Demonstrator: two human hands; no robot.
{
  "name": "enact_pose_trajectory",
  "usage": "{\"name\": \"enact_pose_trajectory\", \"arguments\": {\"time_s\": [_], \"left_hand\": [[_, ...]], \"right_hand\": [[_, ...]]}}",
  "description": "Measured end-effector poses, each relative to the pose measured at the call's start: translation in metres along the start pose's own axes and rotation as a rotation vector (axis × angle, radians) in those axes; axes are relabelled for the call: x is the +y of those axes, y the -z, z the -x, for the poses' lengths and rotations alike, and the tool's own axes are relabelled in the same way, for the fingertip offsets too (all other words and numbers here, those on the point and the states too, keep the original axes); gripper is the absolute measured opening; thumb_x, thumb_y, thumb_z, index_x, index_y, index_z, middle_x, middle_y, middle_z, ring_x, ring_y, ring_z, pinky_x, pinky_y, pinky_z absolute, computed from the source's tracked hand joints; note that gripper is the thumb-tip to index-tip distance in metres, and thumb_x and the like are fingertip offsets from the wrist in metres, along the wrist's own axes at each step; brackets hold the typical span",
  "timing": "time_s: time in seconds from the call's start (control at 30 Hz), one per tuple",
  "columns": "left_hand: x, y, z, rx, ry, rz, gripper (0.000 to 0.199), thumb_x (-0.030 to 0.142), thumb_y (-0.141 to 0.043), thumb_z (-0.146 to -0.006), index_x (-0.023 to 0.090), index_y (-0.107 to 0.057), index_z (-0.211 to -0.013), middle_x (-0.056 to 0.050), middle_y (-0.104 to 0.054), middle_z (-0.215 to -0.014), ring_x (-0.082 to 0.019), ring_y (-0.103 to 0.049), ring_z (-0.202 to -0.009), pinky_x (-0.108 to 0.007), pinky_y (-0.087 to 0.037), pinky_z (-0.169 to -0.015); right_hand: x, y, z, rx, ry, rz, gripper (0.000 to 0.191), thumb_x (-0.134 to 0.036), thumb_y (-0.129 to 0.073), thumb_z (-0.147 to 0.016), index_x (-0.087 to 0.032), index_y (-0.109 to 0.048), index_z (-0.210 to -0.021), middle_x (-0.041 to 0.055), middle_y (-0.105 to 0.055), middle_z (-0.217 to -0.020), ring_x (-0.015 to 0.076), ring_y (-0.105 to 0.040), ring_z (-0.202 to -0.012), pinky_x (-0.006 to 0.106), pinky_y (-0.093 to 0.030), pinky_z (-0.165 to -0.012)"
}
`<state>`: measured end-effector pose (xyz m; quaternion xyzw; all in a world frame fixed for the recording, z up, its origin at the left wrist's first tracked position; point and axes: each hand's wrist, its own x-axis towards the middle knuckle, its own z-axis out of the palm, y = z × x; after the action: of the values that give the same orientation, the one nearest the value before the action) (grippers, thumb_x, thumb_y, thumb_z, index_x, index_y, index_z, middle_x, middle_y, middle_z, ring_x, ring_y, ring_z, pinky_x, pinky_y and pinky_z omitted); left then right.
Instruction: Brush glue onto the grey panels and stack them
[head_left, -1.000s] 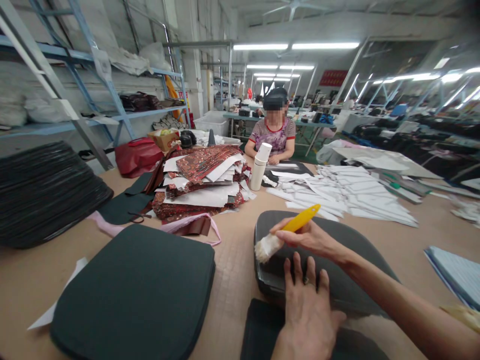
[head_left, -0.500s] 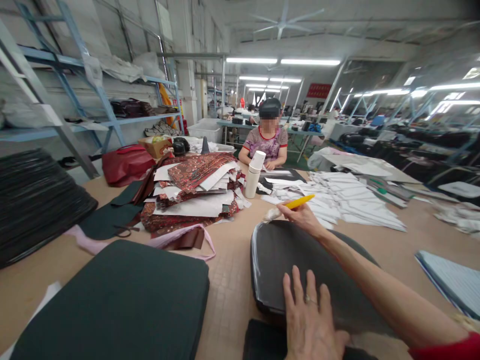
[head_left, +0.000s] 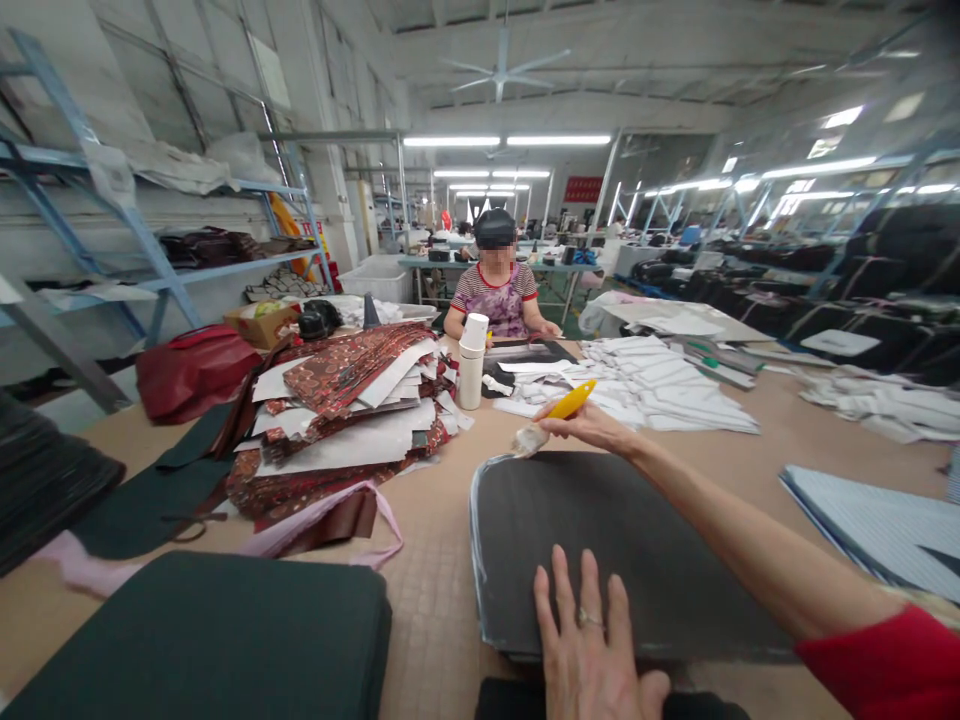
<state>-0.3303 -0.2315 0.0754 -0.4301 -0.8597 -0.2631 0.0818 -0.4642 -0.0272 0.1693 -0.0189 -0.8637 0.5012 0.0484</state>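
Note:
A dark grey panel [head_left: 585, 520] with one rounded corner lies in front of me on the table. Whitish wet-looking stuff lines its left edge and upper left corner. My left hand [head_left: 589, 630] rests flat on the panel's near part, fingers spread, a ring on one finger. In my right hand [head_left: 585, 425] is a brush with a yellow handle [head_left: 572, 400]. Its pale, clotted bristles [head_left: 529, 440] touch the panel's far edge, near the upper left corner. Part of the panel is hidden under my right forearm.
To the left stands a stack of dark green panels [head_left: 202, 640]. Behind it are a pile of patterned red-brown pieces [head_left: 352, 400] and white cups [head_left: 471, 370]. White strips [head_left: 660, 385] cover the far right. Across the table sits a person [head_left: 495, 300]. A striped sheet stack [head_left: 877, 525] lies right.
The brush has moved rightward along the panel's edge, past the upper left corner, its handle now more tilted up. My left hand stays flat on the panel. The whole view has shifted somewhat.

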Motion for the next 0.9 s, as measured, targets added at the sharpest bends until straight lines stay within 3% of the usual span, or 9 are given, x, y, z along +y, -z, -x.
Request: {"name": "enact_pose_trajectory", "arguments": {"time_s": [0.23,0.4,0.53,0.9], "left_hand": [[-0.002,-0.012,0.003,0.15,-0.012,-0.112,0.069,0.064,-0.058,-0.069,0.027,-0.051,-0.126,-0.007,-0.046,-0.137,-0.041,-0.044,-0.123,-0.061,-0.048,-0.091],[-0.008,-0.014,0.004,0.153,-0.076,-0.268,0.063,0.044,-0.062,-0.073,0.025,-0.047,-0.131,-0.008,-0.042,-0.141,-0.04,-0.038,-0.127,-0.059,-0.041,-0.095],[-0.016,-0.012,0.003,0.178,-0.181,-0.338,0.061,0.037,-0.059,-0.074,0.026,-0.044,-0.132,-0.005,-0.045,-0.14,-0.036,-0.039,-0.127,-0.052,-0.04,-0.094],[-0.012,-0.009,-0.001,0.224,-0.146,-0.344,0.053,0.029,-0.057,-0.076,0.026,-0.049,-0.128,-0.004,-0.049,-0.136,-0.033,-0.036,-0.129,-0.049,-0.033,-0.1]], "right_hand": [[0.033,0.054,0.036,0.086,-0.064,0.047,0.044,-0.052,-0.065,-0.067,-0.015,-0.069,-0.09,0.0043,-0.064,-0.079,0.0161,-0.054,-0.068,0.028,-0.043,-0.062],[0.054,0.083,0.064,0.186,-0.089,0.051,0.046,-0.056,-0.065,-0.065,-0.016,-0.069,-0.089,0.0056,-0.065,-0.083,0.0185,-0.056,-0.073,0.029,-0.045,-0.065],[0.064,0.098,0.086,0.266,-0.097,0.045,0.05,-0.058,-0.062,-0.065,-0.015,-0.067,-0.089,0.0054,-0.063,-0.078,0.0167,-0.054,-0.067,0.028,-0.044,-0.061],[0.07,0.126,0.149,0.551,-0.163,0.087,0.04,-0.053,-0.06,-0.065,-0.015,-0.066,-0.078,0.0015,-0.054,-0.057,0.0147,-0.049,-0.054,0.027,-0.04,-0.051]]}}
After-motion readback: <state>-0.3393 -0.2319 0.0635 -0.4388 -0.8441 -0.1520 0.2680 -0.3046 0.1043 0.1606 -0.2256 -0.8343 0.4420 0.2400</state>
